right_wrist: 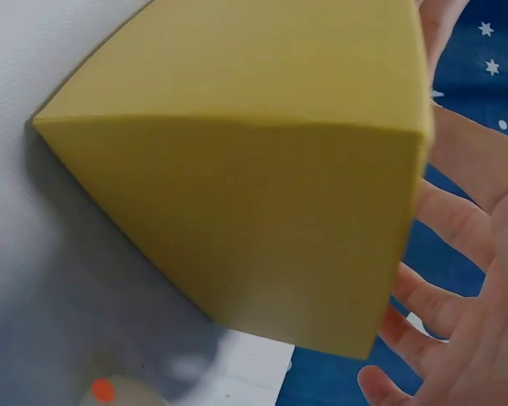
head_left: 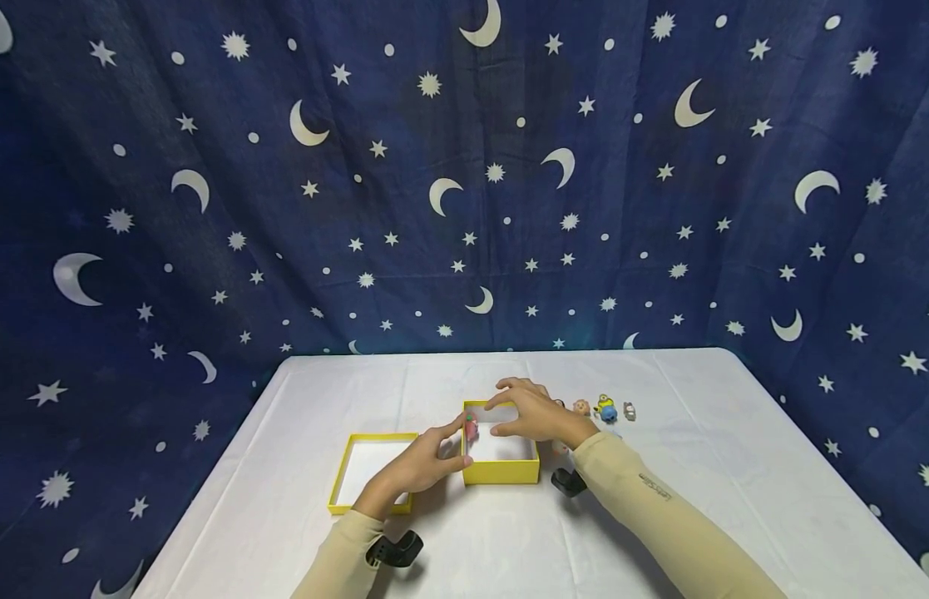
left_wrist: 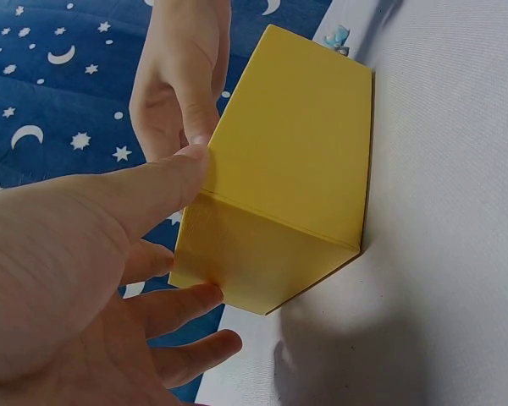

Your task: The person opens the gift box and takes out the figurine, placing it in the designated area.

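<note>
A yellow open-topped box [head_left: 501, 473] with a white inside stands on the table. Inside it, against the left wall, is a small pinkish-red figurine [head_left: 471, 428] with a bit of green on top. My left hand [head_left: 419, 464] touches the box's left side, thumb at the near corner and fingers spread along the wall. Over the right part of the box reaches my right hand [head_left: 535, 413], its thumb above the opening. In the right wrist view the fingers [right_wrist: 440, 300] of that hand extend beside the yellow wall. Neither hand visibly holds a figurine.
Left of the box lies a shallow yellow-rimmed lid [head_left: 335, 487], white inside, partly behind my left hand. To the right stand a pink figurine [head_left: 580, 407], a yellow-and-blue figurine [head_left: 606, 409] and a small greyish figurine [head_left: 630, 411]. My right forearm partly covers others. A starry curtain [head_left: 404, 208] hangs behind.
</note>
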The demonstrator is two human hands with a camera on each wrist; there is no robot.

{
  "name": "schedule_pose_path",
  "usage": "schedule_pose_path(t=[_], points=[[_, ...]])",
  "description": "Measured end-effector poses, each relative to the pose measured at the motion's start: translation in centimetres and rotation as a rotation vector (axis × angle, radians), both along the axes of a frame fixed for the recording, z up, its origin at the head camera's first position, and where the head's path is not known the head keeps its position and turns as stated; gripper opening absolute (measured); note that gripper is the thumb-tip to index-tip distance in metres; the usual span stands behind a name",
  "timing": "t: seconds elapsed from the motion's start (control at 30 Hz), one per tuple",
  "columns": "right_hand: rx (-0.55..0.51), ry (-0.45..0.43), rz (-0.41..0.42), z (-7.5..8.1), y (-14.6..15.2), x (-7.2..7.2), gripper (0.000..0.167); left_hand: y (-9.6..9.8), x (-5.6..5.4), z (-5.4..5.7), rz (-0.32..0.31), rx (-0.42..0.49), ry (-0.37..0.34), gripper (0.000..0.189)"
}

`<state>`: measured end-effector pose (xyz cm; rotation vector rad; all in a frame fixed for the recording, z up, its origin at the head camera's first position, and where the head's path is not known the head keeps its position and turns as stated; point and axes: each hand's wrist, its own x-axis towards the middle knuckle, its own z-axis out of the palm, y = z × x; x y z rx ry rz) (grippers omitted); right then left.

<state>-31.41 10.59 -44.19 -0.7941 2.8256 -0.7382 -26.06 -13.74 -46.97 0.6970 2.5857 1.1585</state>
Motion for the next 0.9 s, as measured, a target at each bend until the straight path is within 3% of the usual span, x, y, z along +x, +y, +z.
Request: schedule_pose_path(t=[0.5, 0.9], points=[[0.037, 0.002, 0.074, 0.1, -2.2, -1.4, 0.039, 0.0, -0.1, 0.0, 0.001, 0.018, 0.000, 0.075], [0.099, 0.024, 0.100, 0.1, -3.4, -1.5, 0.038, 0.0, -0.1, 0.0, 0.015, -0.002, -0.003, 0.075]])
